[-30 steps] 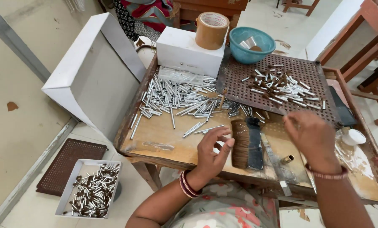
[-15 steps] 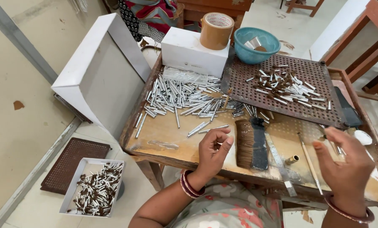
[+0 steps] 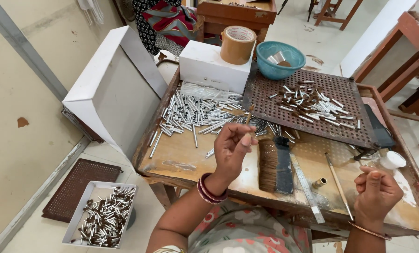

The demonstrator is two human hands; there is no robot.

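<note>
Above, left hand [image 3: 233, 147] pinches small tube [image 3: 249, 116]; right hand [image 3: 377, 191] fisted

White box [image 3: 213, 65] behind tubes; larger, perhaps cardboard, box [image 3: 111, 91] left.

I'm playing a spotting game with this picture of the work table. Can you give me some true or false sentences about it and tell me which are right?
1. The left hand pinches a small thin piece in its fingers. True.
2. The roll of brown tape lies on the floor. False: it stands on the white box at the table's far edge.
3. The brush lies flat on the table between the two hands. True.
4. The blue bowl is upside down. False: it sits open side up, with small pieces inside.
5. The right hand rests on the pile of silver tubes. False: it is near the table's right front, far from that pile.
</note>
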